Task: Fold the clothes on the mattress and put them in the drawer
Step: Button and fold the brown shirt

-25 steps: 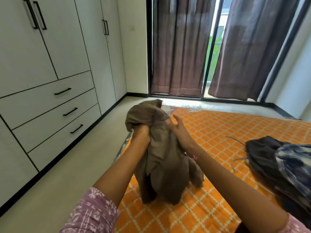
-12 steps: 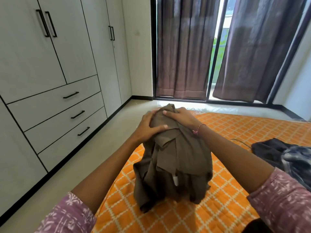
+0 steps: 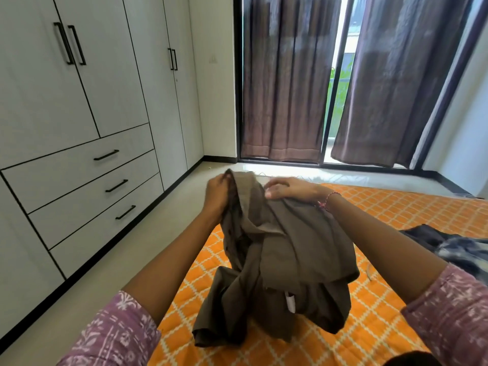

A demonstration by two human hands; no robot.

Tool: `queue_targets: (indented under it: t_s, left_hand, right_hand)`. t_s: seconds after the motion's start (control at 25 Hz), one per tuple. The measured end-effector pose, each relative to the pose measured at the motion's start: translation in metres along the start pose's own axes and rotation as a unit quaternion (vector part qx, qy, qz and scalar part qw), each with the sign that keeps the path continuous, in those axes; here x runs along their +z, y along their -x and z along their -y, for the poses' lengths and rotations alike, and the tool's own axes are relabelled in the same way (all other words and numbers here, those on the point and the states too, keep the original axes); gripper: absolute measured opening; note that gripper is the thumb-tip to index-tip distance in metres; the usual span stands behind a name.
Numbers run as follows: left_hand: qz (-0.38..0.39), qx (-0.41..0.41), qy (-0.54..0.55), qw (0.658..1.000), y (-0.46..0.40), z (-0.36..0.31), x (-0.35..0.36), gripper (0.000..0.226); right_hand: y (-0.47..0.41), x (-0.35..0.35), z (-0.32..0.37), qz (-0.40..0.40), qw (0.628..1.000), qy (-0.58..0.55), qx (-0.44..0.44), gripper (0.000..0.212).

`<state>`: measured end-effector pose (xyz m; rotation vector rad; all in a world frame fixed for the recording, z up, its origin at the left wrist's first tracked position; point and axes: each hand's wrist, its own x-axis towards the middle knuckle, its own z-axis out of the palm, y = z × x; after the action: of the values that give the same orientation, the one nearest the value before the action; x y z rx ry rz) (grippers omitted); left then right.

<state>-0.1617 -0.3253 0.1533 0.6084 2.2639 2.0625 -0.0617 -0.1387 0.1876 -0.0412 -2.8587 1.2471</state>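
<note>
A crumpled brown shirt point(image 3: 285, 262) is held up over the orange patterned mattress point(image 3: 396, 215), its lower part bunched on the sheet. My left hand point(image 3: 217, 192) grips the shirt's upper left edge with curled fingers. My right hand point(image 3: 291, 188) lies on top of the cloth at the upper right, fingers bent over the fabric. A dark garment and a blue plaid one point(image 3: 454, 250) lie in a heap at the right edge of the mattress. Three closed drawers point(image 3: 87, 186) with black handles sit in the white wardrobe on the left.
Pale floor point(image 3: 87, 294) runs between the mattress and the wardrobe point(image 3: 79, 83). Brown curtains point(image 3: 287, 83) hang over a sliding glass door at the back. A white wall stands at the far right.
The shirt has been lifted and turned. My left hand shifted from the top of the bundle to its left edge, and my right hand slid flatter across the top.
</note>
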Motion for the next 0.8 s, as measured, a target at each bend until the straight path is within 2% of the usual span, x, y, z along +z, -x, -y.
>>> queue_targets:
  t_s: [0.04,0.08,0.12,0.16,0.2,0.28,0.36,0.44,0.48,0.52,0.6,0.64,0.72,0.76,0.8]
  left_hand:
    - [-0.035,-0.031,-0.028,0.999,-0.007,0.004,-0.005,0.027]
    - [-0.048,-0.056,-0.12,0.99,-0.013,0.009,-0.01,0.023]
    - [-0.023,-0.07,-0.242,0.967,-0.013,0.012,-0.014,0.021]
    - [0.018,-0.061,-0.338,0.939,-0.008,0.012,-0.014,0.029]
    - [0.065,-0.014,-0.385,0.92,0.002,0.009,-0.011,0.043]
    - [0.149,0.126,-0.34,0.92,0.034,0.0,0.006,0.061]
    - [0.217,0.201,-0.282,0.913,0.069,-0.002,0.032,0.082]
    - [0.233,0.166,-0.354,0.891,0.094,0.011,0.059,0.115]
    - [0.202,0.136,-0.38,0.892,0.097,0.021,0.068,0.119]
    - [0.158,0.118,-0.361,0.912,0.091,0.031,0.075,0.107]
    - [0.085,0.097,-0.24,0.962,0.073,0.036,0.079,0.051]
    - [0.085,0.086,-0.198,0.973,0.063,0.036,0.078,0.032]
    - [0.098,0.073,-0.18,0.976,0.053,0.031,0.072,0.02]
    - [0.095,0.065,-0.176,0.978,0.05,0.025,0.069,0.017]
    - [0.078,0.05,-0.161,0.982,0.047,0.018,0.067,0.016]
  right_hand:
    - [0.003,-0.002,-0.004,0.027,0.998,0.06,0.014,0.03]
    - [0.004,-0.004,-0.008,0.036,0.995,0.086,0.027,0.025]
    - [0.004,-0.004,-0.01,0.013,0.996,0.075,0.037,0.023]
    - [0.002,-0.002,-0.011,-0.022,0.998,0.043,0.048,0.023]
    - [-0.001,0.0,-0.011,-0.061,0.996,0.006,0.063,0.024]
    - [-0.012,0.003,-0.011,-0.121,0.982,-0.097,0.11,0.023]
    - [-0.022,0.009,-0.005,-0.142,0.946,-0.23,0.178,0.014]
    - [-0.029,0.013,0.0,-0.146,0.901,-0.333,0.238,0.015]
    - [-0.029,0.015,0.002,-0.139,0.886,-0.364,0.252,0.019]
    - [-0.029,0.016,0.003,-0.128,0.877,-0.384,0.26,0.024]
    - [-0.022,0.015,0.002,-0.107,0.875,-0.39,0.266,0.029]
    - [-0.015,0.012,0.003,-0.114,0.88,-0.38,0.26,0.028]
    - [-0.007,0.002,0.002,-0.177,0.913,-0.303,0.206,0.021]
    - [-0.001,-0.003,0.002,-0.213,0.935,-0.236,0.16,0.023]
    - [0.002,-0.005,0.002,-0.233,0.951,-0.172,0.111,0.036]
